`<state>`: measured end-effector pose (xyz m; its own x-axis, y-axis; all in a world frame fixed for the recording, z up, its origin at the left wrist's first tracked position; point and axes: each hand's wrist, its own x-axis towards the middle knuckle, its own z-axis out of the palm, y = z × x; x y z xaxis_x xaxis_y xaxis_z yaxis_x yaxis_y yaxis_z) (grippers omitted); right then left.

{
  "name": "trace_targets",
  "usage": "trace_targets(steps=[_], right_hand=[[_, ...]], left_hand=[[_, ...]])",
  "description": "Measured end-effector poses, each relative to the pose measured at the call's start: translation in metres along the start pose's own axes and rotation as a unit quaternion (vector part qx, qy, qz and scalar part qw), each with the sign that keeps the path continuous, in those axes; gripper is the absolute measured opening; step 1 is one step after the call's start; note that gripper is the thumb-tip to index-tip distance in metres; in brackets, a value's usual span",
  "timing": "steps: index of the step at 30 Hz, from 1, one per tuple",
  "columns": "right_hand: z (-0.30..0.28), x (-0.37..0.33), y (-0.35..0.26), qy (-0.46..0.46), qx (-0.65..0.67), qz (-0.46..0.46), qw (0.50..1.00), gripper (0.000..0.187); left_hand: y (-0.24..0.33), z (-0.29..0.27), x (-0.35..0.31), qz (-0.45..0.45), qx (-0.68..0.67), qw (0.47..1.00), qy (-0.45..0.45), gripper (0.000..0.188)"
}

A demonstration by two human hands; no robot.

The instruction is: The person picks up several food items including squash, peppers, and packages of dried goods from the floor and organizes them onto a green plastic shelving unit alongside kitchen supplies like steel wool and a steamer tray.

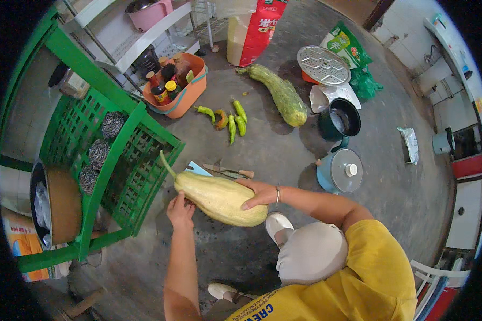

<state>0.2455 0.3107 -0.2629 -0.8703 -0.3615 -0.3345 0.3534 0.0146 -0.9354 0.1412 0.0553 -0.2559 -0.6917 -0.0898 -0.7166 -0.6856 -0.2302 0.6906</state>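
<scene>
A large pale-yellow squash with a long green stem is held just above or on the floor in front of me; its underside is hidden. My right hand grips its thick right end, thumb on the near side. At the narrower stem end, my left hand presses its fingers to the near side, with the fingertips partly out of sight. Behind the squash lie a knife with a wooden handle and a light-blue flat piece, both partly covered by it.
Several green peppers and a long green squash lie farther off. An orange basket holds bottles. To the right stand a dark pot and a blue lidded pot. A green plastic rack borders my left.
</scene>
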Motion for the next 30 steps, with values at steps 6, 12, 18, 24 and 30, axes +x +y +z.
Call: trace_targets(steps=[6,12,18,24,30], right_hand=[[0.003,0.004,-0.001,-0.036,-0.039,0.008,0.999,0.092],[0.028,0.033,0.038,-0.092,-0.014,-0.062,0.994,0.081],[0.051,0.038,0.039,-0.063,0.001,0.037,0.997,0.099],[0.063,0.054,0.002,-0.094,-0.038,0.039,0.994,0.098],[0.091,0.135,-0.083,-0.141,0.003,0.039,0.989,0.09]], left_hand=[[-0.032,-0.024,0.006,-0.028,-0.07,0.997,0.012,0.025],[-0.06,-0.077,0.026,0.029,-0.11,0.991,-0.071,0.025],[-0.054,-0.082,0.015,-0.028,-0.194,0.978,0.067,0.026],[-0.045,-0.087,0.001,0.005,-0.225,0.965,0.135,0.025],[0.024,-0.126,0.011,0.156,-0.239,0.956,0.072,0.037]])
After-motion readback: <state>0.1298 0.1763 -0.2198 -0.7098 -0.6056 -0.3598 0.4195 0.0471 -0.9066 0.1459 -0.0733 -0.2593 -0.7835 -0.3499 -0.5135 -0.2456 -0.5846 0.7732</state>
